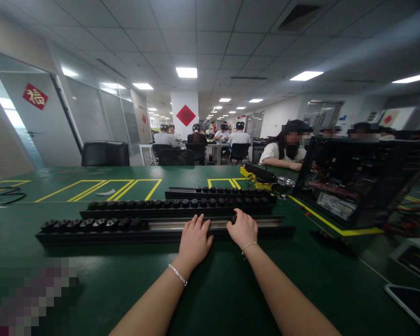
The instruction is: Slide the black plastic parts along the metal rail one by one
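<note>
Three long black rails lie across the green table. The nearest rail carries a row of small black knobs on its left part and a bare metal channel at the middle. My left hand rests flat on that rail, fingers stretched out over the channel. My right hand sits just right of it, fingers curled over a small black knob at the rail's far edge. The middle rail and far rail hold full rows of knobs.
An open black computer case stands at the right. A yellow-and-black power strip lies behind the rails. Cables lie at the far left, dark trays at the right edge. People sit at the tables beyond; a black chair stands across.
</note>
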`<state>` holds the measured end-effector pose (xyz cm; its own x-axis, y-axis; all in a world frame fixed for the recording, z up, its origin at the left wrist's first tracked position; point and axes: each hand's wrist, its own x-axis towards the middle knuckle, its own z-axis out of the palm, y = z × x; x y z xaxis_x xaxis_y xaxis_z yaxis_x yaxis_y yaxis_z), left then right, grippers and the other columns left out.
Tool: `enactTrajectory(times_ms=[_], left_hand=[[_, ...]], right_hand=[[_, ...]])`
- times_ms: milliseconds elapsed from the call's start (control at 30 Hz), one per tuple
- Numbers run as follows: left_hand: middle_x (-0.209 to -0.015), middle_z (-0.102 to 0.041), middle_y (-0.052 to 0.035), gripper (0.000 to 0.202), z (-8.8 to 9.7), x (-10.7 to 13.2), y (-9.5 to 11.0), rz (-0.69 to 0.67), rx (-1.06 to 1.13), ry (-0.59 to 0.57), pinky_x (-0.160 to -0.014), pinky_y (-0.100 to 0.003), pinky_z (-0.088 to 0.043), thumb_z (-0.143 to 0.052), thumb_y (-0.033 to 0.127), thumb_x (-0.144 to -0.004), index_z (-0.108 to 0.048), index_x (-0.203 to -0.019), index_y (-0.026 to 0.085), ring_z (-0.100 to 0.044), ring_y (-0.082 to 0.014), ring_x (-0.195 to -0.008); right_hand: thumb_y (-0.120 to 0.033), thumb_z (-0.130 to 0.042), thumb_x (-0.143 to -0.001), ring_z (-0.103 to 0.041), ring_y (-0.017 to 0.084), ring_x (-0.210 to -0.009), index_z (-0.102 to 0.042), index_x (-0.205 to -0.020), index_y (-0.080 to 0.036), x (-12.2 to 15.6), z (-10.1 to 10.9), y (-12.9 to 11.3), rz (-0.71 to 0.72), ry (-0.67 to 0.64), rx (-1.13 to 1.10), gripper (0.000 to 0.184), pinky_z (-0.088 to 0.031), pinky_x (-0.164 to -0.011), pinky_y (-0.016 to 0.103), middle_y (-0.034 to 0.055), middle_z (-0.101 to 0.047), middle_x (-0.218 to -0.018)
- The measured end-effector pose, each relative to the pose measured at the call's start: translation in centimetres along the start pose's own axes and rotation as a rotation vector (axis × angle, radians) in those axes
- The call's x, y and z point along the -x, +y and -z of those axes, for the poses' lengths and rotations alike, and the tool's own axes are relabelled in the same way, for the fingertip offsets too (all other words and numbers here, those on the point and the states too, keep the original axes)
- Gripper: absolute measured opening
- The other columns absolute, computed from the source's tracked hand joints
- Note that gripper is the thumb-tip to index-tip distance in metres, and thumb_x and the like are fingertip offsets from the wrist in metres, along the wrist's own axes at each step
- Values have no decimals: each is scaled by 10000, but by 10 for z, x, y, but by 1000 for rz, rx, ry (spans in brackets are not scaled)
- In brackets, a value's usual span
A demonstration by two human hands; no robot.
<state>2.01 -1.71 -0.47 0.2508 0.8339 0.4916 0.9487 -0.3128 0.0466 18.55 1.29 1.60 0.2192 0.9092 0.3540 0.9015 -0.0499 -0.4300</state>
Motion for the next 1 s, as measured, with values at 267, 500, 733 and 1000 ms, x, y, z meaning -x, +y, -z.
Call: enactTrajectory(times_ms=[267,500,733,1000], left_hand=[[-1393,-461,-86,301,2,-1,0,-5,0,0,-1021,-432,-340,-507,377,-830,-586,-1073,219,-363,-264,-1309],[-1395,-462,-76,271,3,-1,0,1,0,-13,-1004,-444,-356,-501,384,-830,-600,-1022,221,-363,-260,-1311],[-1399,-456,-79,275,-1,-1,-2,-7,-4,3,-1005,-430,-356,-504,394,-829,-588,-1017,212,-363,-259,-1310],[-1406,-447,-78,264,-1,-1,-2,-3,-6,-4,-1008,-429,-353,-502,389,-831,-590,-997,204,-355,-260,-1314]], right_hand=[[-348,-499,-749,-419,269,-1201,-518,-1235,-184,-2,2,10,-8,17,26,513,-251,-1010,408,106,-580,-1213],[-301,-477,-751,-467,251,-1158,-519,-1212,-191,-5,5,15,-28,8,8,476,-267,-996,401,98,-615,-1146],[-289,-476,-746,-491,238,-1131,-494,-1242,-188,-8,8,25,-27,12,16,507,-271,-992,395,90,-615,-1148],[-343,-484,-748,-469,261,-1154,-521,-1212,-188,-8,12,27,-45,7,42,490,-270,-991,402,89,-611,-1159]])
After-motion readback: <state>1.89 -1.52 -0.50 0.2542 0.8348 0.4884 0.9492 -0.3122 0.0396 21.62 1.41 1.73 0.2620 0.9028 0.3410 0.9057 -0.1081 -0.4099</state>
